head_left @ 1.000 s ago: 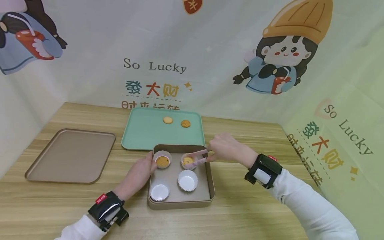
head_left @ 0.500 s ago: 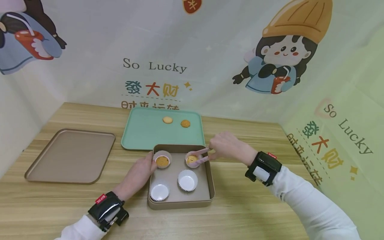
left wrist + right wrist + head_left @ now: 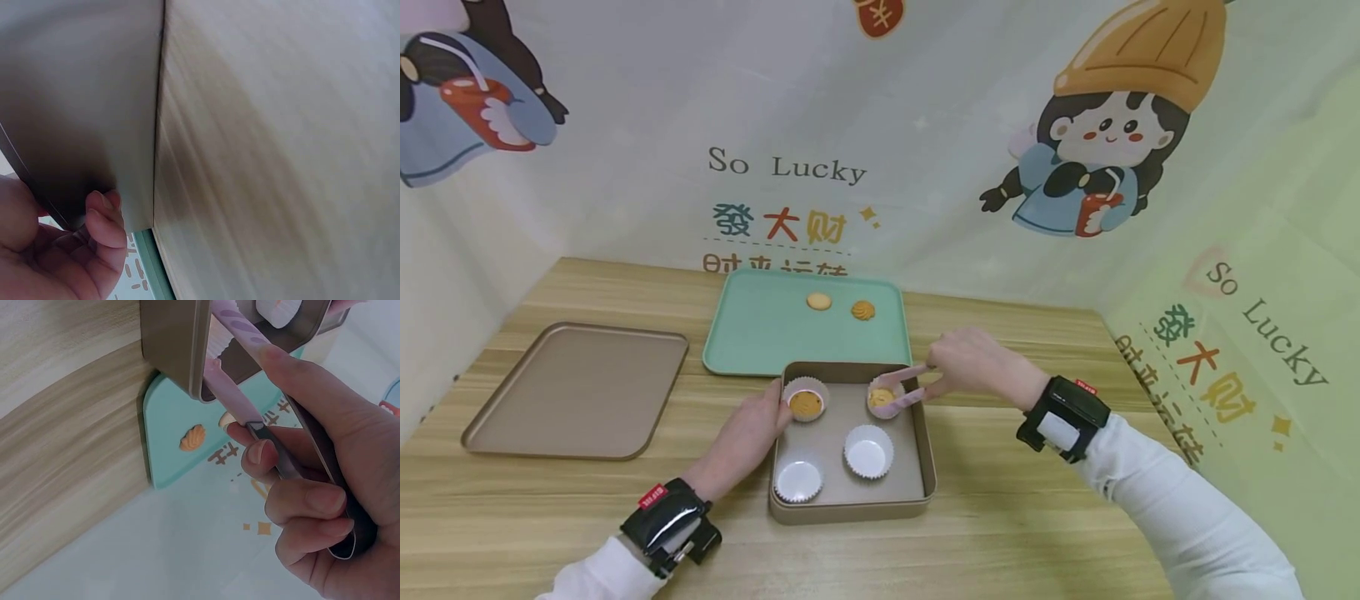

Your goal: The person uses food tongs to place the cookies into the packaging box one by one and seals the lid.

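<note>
1. Tongs [image 3: 232, 398] have shifted slightly right since a second ago, and the cookie-filled baking cup [image 3: 897, 392] between their tips moved too; the pan [image 3: 840, 450] stayed put.
2. Legible text: "So Lucky" on the backdrop [image 3: 925, 150], "發大财" below it; same print on the right-side panel. Next line down is partly hidden. Red tag [image 3: 652, 497] on the left wrist strap [image 3: 670, 527] has lettering too small to read.
3. Right hand [image 3: 973, 362]: fingers curled round the metal handles, tong arms parted, pink-lilac tips straddling the cup. Can't tell if both press it.
4. Left hand [image 3: 747, 437]: pinching the pan's left wall near the far corner.
5. Cup sits in the pan's far right part, cookie [image 3: 880, 398] inside. Second filled cup [image 3: 806, 386] far left; two white cups [image 3: 868, 452] nearer.
6. Mint-green tray [image 3: 775, 333] just beyond: oval cookie [image 3: 818, 301], shell-shaped cookie [image 3: 863, 310]. Brown tray [image 3: 576, 392] left.
</note>
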The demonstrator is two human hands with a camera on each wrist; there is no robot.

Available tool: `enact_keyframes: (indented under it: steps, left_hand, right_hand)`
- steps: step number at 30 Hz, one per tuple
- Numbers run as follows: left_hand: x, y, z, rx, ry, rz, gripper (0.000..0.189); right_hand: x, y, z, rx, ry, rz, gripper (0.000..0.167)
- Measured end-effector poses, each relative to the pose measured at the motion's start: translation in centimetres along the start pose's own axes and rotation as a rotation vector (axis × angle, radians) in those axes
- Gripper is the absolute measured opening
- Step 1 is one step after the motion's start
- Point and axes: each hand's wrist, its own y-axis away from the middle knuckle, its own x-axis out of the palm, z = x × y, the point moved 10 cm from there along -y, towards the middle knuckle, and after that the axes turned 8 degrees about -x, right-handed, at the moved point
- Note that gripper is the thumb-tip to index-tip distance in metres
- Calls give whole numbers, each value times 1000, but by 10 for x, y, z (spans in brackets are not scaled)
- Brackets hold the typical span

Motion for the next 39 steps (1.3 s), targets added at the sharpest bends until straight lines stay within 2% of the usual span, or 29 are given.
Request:
enact_keyframes:
  steps: [4,10,17,21,26,28,33,39]
  left_hand:
    - [-1,0,-1,2,5,-6,31]
    - [0,0,0,-6,-4,0,33]
    - [2,-2,4,-18,-7,6,32]
    - [2,-1,4,-27,-10,12,34]
    - [0,-1,3,-33,-19,10,37]
    - [0,0,3,-35,-21,8,38]
    - [3,0,6,-60,-5,30,42]
    - [4,-1,10,-85,-6,40,46]
  right_hand:
    - [-2,1,-5,31,-35,24,33]
    - [-8,2,-10,32,-82,48,35]
    - [-27,-3,-23,39,-220,-56,30]
    - [-31,-13,-43,122,-206,-89,34]
    - [-19,-31,-71,237,-173,-80,38]
    - [-12,-39,-81,270,-192,-70,39]
    - [9,-59,-96,309,-229,-36,51]
    - [22,-75,-105,347,-240,-9,47]
